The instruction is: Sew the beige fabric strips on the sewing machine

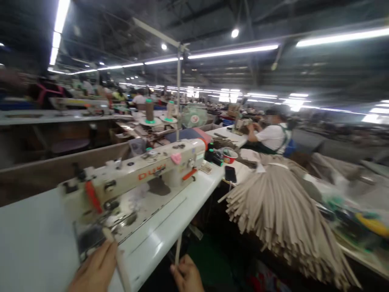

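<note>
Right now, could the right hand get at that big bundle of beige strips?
Probably yes: the right hand holds a thin strip, and only open floor space lies between it and the bundle of beige strips.

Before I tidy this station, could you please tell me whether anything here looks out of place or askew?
Nothing looks damaged or spilled. The big bundle of beige strips fans out over the edge of the next table, with its loose ends hanging down. A phone lies close to the table's edge beside the sewing machine. The picture is blurred, so small faults could be missed.

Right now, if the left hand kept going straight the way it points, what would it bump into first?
Probably the sewing machine: the left hand holds a pale strip aimed up at its needle end, just ahead. The picture is blurred, so depth is uncertain.
</note>
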A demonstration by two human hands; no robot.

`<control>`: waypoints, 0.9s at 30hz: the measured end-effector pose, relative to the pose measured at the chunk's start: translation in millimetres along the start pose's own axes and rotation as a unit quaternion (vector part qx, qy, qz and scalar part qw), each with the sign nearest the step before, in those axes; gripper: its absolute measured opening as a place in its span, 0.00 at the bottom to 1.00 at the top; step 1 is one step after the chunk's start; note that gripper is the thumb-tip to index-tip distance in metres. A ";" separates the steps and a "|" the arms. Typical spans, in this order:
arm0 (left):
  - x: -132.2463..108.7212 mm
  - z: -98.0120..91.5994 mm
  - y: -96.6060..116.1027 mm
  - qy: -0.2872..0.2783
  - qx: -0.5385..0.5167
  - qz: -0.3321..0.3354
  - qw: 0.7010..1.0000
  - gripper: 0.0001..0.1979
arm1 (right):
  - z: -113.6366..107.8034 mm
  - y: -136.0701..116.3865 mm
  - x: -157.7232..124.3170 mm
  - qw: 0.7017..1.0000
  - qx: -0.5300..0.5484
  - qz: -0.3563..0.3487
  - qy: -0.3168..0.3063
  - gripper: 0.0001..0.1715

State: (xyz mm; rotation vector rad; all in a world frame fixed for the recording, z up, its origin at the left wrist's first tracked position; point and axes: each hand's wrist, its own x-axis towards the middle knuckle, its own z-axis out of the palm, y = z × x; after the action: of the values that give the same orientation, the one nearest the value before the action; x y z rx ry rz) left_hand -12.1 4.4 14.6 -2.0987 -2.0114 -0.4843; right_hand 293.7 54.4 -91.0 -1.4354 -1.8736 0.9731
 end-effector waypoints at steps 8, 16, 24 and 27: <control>8.5 -22.9 29.0 0.035 0.101 -0.047 0.993 0.20 | -42.3 -35.5 20.7 0.975 0.212 0.062 -0.021 0.30; 14.6 -50.5 41.1 -0.002 0.033 -0.081 0.996 0.18 | -85.2 -104.0 29.2 0.945 0.294 0.141 -0.014 0.35; 8.1 -36.4 31.9 -0.010 -0.031 -0.083 0.996 0.23 | -63.5 -111.4 15.1 0.954 0.265 0.101 -0.095 0.40; 15.4 -65.6 39.0 0.020 -0.133 -0.099 0.986 0.26 | -45.0 -103.4 5.2 0.949 0.264 0.109 -0.133 0.41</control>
State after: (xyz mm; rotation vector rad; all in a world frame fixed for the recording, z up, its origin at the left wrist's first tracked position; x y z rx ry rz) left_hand 20.6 -7.1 84.3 -2.0162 -2.2504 -0.8655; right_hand 272.1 52.3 19.8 -1.2369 -1.4716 1.6980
